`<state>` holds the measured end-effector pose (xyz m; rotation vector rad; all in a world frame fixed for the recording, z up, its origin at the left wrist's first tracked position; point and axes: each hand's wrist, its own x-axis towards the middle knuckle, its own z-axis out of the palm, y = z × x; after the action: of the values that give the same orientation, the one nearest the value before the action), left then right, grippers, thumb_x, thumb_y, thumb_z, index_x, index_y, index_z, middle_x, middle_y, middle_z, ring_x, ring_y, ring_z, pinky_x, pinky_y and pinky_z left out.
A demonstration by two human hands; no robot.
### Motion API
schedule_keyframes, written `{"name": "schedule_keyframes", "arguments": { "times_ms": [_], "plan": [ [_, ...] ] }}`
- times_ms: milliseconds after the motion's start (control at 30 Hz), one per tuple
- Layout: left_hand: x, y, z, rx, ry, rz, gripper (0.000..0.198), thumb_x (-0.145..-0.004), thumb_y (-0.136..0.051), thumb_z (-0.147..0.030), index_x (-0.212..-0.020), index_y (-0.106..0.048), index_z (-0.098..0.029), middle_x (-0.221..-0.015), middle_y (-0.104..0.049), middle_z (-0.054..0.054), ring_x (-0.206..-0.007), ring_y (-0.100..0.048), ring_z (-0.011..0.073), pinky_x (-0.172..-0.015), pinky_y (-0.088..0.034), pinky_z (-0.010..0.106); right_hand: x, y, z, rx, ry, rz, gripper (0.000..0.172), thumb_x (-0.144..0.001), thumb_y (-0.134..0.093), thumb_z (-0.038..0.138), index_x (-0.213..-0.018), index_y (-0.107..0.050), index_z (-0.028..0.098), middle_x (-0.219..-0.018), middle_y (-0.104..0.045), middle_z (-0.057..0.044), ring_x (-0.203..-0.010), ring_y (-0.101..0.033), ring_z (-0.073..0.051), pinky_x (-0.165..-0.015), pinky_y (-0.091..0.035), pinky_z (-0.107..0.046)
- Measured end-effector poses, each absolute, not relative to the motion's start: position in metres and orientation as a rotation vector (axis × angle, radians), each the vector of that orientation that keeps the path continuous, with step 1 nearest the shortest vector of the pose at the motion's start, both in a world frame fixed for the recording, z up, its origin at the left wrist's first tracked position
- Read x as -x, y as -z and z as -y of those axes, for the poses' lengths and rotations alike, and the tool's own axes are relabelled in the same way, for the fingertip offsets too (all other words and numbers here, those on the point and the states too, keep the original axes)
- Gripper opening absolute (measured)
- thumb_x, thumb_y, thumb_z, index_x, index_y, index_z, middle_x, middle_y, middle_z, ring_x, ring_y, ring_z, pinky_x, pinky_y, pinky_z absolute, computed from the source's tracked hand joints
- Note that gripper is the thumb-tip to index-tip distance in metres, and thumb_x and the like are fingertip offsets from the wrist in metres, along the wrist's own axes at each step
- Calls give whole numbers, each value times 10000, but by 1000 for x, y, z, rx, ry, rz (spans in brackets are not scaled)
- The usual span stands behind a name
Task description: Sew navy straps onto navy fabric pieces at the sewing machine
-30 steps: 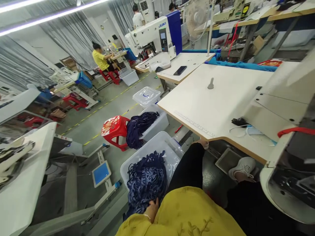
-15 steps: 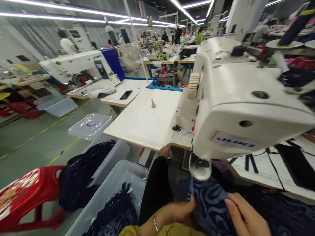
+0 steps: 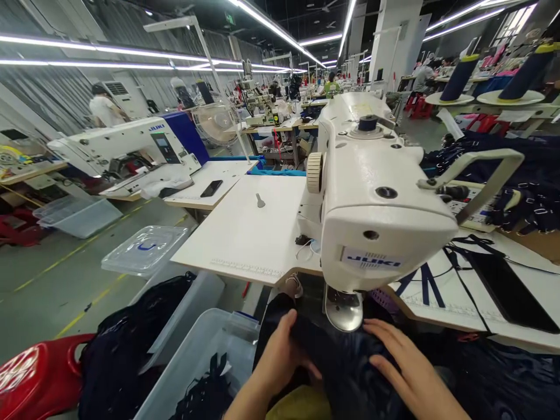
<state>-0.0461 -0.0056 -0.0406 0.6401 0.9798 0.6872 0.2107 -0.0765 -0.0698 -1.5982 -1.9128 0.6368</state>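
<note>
A dark navy patterned cloth [image 3: 345,364] lies over my lap below the white sewing machine head [image 3: 385,233], blurred by motion. My left hand [image 3: 284,353] grips its left side, with the thumb on top and the fingers partly hidden underneath. My right hand [image 3: 409,364] rests on the right side of the cloth, its fingers stretched out and apart. Just above the cloth, between the hands, is the machine's rounded shiny metal end [image 3: 344,309]. Where the cloth meets this part I cannot tell.
White machine table [image 3: 245,233] ahead, with a small grey tool [image 3: 260,201] on it. Clear bin [image 3: 196,350] holding dark pieces and a red stool [image 3: 41,373] at left. On the right table, a black phone-like slab [image 3: 511,286] and navy straps [image 3: 426,286].
My left hand has moved left and up, and the cloth has spread and turned between my hands. My right hand's fingers have gone from pinching the cloth to stretched out. The view has shifted right.
</note>
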Motion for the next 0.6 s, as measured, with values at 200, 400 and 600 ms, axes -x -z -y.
{"name": "schedule_keyframes", "arguments": {
  "times_ms": [200, 400, 600],
  "plan": [
    [33, -18, 32, -1787, -453, -979, 440, -979, -354, -482, -991, -696, -205, -865, -731, 62, -862, -683, 226, -806, -535, 322, -164, 38, 75, 1377, -1132, 1891, 433, -957, -499, 445, -1332, -574, 243, -1276, -648, -109, -1158, -622, -262, -952, -526, -348],
    [23, -27, 25, -2230, -631, -1107, 434, -960, -431, -381, -603, -605, -207, -490, -544, 9, -455, -516, 133, -458, -392, 223, -175, 18, 70, 1282, -877, 1894, 170, -917, -570, 317, -822, -679, 227, -1054, -665, -73, -1004, -646, -208, -860, -522, -250],
    [7, -26, 22, -1650, -680, -1037, 311, -897, -519, -398, -710, -573, -155, -598, -550, 6, -499, -522, 114, -470, -389, 198, -175, 11, 81, 1330, -1118, 1672, 197, -945, -505, 389, -951, -661, 269, -815, -680, -8, -717, -654, -165, -688, -539, -225]
  ]
}}
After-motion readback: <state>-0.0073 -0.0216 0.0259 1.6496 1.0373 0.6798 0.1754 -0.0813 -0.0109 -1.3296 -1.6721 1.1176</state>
